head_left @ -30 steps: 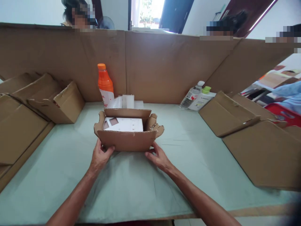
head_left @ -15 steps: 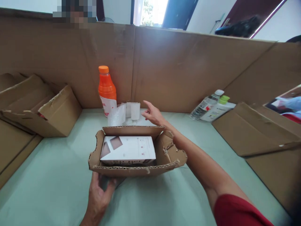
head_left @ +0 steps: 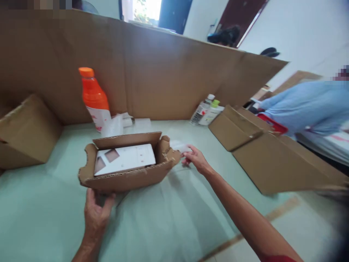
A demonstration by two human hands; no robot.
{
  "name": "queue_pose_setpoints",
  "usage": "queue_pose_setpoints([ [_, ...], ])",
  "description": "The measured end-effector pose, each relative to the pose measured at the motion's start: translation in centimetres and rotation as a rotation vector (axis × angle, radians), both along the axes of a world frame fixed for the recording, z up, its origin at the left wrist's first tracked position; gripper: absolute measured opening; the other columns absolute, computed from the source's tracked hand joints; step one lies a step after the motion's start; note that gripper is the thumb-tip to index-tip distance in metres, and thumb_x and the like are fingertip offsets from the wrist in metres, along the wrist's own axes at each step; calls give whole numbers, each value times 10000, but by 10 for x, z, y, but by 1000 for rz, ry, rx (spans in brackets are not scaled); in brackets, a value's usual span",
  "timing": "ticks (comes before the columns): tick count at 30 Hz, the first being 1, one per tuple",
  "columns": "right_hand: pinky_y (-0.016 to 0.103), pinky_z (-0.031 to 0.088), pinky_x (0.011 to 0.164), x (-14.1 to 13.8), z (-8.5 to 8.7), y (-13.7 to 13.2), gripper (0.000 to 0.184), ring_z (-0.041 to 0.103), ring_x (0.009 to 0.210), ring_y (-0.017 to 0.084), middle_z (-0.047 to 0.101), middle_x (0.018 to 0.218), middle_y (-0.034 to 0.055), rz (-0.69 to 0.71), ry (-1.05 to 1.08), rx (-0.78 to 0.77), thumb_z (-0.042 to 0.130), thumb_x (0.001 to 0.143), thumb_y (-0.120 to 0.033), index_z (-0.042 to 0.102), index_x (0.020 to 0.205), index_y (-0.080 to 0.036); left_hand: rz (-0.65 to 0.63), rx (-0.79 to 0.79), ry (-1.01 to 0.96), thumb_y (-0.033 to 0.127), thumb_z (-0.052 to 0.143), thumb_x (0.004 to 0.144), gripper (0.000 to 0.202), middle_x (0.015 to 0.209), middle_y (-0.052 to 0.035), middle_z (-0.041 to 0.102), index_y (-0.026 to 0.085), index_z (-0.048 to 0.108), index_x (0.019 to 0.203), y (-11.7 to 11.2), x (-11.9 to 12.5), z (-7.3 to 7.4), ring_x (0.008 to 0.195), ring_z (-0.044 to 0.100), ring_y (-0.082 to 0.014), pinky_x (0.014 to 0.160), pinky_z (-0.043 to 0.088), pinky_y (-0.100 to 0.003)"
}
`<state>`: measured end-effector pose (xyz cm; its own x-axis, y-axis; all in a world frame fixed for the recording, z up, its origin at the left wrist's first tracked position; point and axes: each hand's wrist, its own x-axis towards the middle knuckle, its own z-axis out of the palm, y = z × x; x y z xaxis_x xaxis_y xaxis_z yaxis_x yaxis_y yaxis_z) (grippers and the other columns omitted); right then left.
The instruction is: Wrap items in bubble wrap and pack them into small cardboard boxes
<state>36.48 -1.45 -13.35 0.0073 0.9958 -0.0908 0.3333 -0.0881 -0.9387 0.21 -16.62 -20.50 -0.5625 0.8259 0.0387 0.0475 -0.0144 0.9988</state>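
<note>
From where I stand, the left hand (head_left: 96,213), thumb and fingers apart, meets the near-left bottom edge of the open carton (head_left: 128,181), seemingly steadying it, how firmly I cannot tell, while the right grip (head_left: 197,160) appears pinched on clear plastic (head_left: 178,146) beside its right end, the white box (head_left: 128,158) lying inside.

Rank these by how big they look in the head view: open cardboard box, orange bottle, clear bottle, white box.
1. Open cardboard box
2. White box and orange bottle: too close to rank, and the white box is nearer
3. Clear bottle
</note>
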Motion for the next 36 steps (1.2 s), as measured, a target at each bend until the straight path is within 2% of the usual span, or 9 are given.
queue_pose_setpoints([
  [3,239,447,457,41,-6,-65,517,591,475,122,693,698,-6,-201,4,-48,640,701,-370,545,1165,-163,9,-46,-48,323,801,629,547,1060,-34,630,222,553,1106,0,1,13,1017,599,-228,1119,393,-535],
  [5,256,480,504,47,-4,-93,460,575,489,114,677,690,-15,-259,3,-22,637,729,-358,571,1139,-161,11,-46,-64,319,796,617,542,1054,-27,618,227,549,1090,-2,3,23,998,589,-220,1098,410,-517],
  [8,287,528,605,27,2,-110,315,630,599,138,701,762,21,-60,-9,30,616,796,-359,637,1047,-170,-13,-67,-37,326,786,621,519,1033,-19,608,234,552,1075,-8,5,34,1021,593,-228,1054,441,-462],
  [11,321,552,701,-15,6,-105,344,685,826,191,742,1026,92,176,-54,129,595,842,-341,651,1141,-182,-25,-98,18,342,776,635,531,1097,-42,619,231,561,1108,-12,3,40,1064,602,-243,987,478,-401],
  [14,342,547,745,-55,2,-89,509,649,1049,246,671,1261,128,252,-84,243,636,810,-319,572,1300,-198,-49,-86,37,357,770,642,560,1161,-65,623,218,563,1143,-11,0,41,1085,600,-240,933,497,-348],
  [21,350,489,686,-101,-16,-57,325,574,784,213,671,946,79,283,-120,246,634,804,-406,602,1030,-175,-66,-49,59,347,746,672,439,1093,-55,638,191,586,1050,24,-7,39,1030,591,-194,877,505,-281],
  [25,375,495,777,-113,-19,-31,396,589,891,242,676,1044,86,251,-80,312,623,786,-359,594,1141,-188,-58,30,90,357,727,670,411,1020,-39,628,191,572,1013,57,-8,40,979,592,-180,858,516,-282],
  [28,404,508,816,-121,-24,-16,485,609,953,269,684,1095,100,249,-53,254,609,773,-355,573,1221,-169,-36,35,121,364,729,636,454,980,-29,616,194,565,1025,71,-9,39,949,583,-181,844,526,-298],
  [36,458,504,989,-140,-31,-16,590,604,1128,292,659,1268,97,259,-17,255,612,788,-308,524,1358,-181,-7,12,161,361,739,620,452,962,-23,598,204,551,999,68,-16,38,966,594,-197,864,530,-338],
])
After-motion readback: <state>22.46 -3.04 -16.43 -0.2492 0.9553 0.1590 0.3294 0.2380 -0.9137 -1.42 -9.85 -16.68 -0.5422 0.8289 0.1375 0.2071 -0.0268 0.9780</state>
